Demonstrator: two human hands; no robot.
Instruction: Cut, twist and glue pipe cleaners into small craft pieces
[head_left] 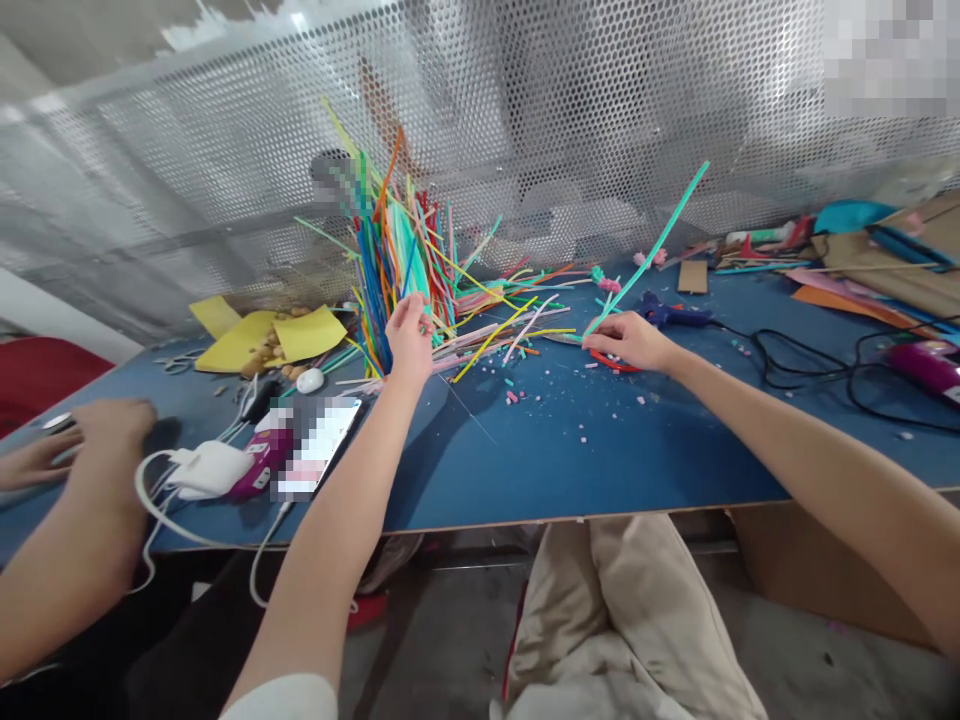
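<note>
Many coloured pipe cleaners (397,270) bundled upright; teal one (646,250) long, slanted.

Blue table (570,450) — multicolour pipe cleaners (397,250)

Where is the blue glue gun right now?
The glue gun lies on the blue table, right of centre, just beyond the right hand.

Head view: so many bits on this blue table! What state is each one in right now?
left hand: raised, fingers pinched among the pipe cleaner bundle
pipe cleaner bundle: upright, fanned out
right hand: on the table, holding a teal pipe cleaner that slants upward
red scissors: lying under the right hand
glue gun: lying flat, corded
phone: screen lit
yellow paper: lying curled
another person's hand: resting on the table
</note>
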